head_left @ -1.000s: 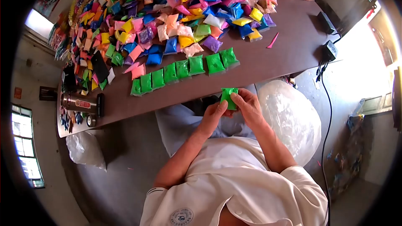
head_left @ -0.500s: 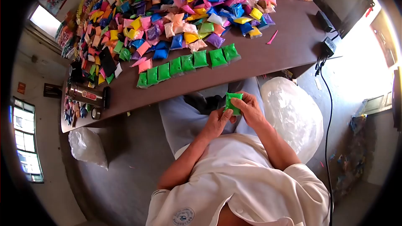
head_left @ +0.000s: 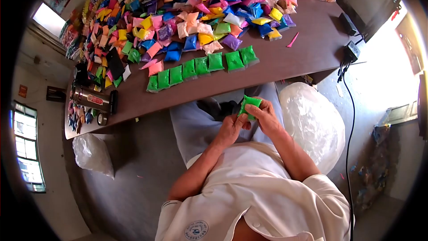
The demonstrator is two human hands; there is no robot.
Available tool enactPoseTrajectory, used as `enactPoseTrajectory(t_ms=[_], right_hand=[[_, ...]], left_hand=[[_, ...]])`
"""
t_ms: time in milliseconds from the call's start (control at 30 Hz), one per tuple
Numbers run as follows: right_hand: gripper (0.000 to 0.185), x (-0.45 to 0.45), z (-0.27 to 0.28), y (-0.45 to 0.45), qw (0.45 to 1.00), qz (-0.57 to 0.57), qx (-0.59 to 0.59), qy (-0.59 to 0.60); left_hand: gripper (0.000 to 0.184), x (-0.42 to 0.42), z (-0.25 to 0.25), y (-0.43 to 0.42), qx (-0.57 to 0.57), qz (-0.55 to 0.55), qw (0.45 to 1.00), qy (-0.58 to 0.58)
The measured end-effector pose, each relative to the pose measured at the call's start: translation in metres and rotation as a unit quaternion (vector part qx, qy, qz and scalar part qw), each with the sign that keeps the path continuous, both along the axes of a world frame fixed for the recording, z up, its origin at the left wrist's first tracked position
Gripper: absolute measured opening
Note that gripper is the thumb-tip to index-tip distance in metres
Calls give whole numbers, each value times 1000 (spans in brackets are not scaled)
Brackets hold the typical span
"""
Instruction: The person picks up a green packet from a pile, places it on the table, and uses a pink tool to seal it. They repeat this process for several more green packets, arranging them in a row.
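Observation:
A small green packet (head_left: pixel 250 103) is held over my lap, in front of the table edge. My left hand (head_left: pixel 233 126) pinches its lower left corner. Fingers of my right hand (head_left: pixel 265 114) close round its right side, with the thumb pressed on its face. On the table, a row of several similar green packets (head_left: pixel 188 68) lies along the near side, with a small gap before the two at the right end. What is inside the packets looks soft, but I cannot make it out exactly.
A large heap of colourful packets (head_left: pixel 191 22) covers the back of the brown table (head_left: pixel 285 62). A pink tool (head_left: pixel 293 39) lies at the right; a steel flask (head_left: pixel 92 99) and a tape roll (head_left: pixel 102 119) sit at the left. Beside my leg stands a big clear plastic bag (head_left: pixel 312 125).
The green packet has tilted and shifted slightly up and right in my hands. Both hands keep their hold on it. The packets on the table keep their arrangement.

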State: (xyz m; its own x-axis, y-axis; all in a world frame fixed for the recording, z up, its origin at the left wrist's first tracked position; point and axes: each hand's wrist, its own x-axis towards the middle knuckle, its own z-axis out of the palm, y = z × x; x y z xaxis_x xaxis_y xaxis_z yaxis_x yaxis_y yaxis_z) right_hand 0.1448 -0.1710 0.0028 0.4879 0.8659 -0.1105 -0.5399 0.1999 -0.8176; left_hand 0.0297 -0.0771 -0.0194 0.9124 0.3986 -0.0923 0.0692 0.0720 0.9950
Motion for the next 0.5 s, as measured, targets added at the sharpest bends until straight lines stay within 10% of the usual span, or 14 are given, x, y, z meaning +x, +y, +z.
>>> enactPoseTrajectory(t_ms=[500], right_hand=[[15,3,-13,0,997,-60,-12,44]], left_hand=[[46,0,-3,-1,-3,-31,999,25]])
